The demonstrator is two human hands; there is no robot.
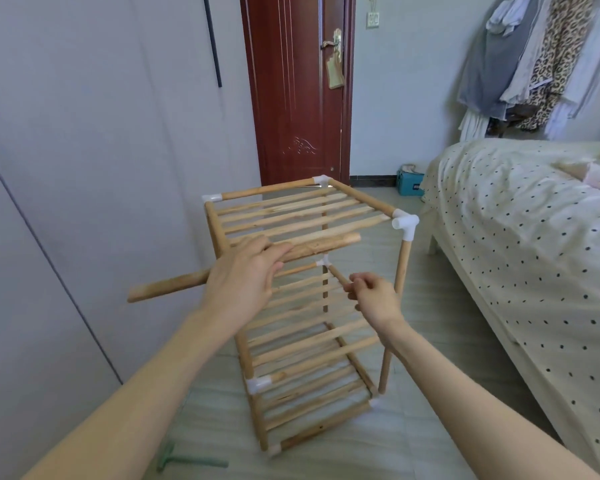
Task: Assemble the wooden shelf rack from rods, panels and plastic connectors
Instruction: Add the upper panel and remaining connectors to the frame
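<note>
While the rack (302, 306) stands almost built on the floor beside the bed (520, 258), your left hand (246, 275) holds a loose rod (222, 268) across its top shelf. Your right hand (374, 299) pinches something small, too small to tell, beside the rack. The front top corner has no white connector yet.

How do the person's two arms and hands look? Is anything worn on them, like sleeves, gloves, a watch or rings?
Both forearms are bare as far as the picture shows; no sleeve is visible. The left hand and the right hand wear no gloves. No watch, bracelet or ring shows on either wrist or on the visible fingers. The nails look short, with no clear polish.
</note>
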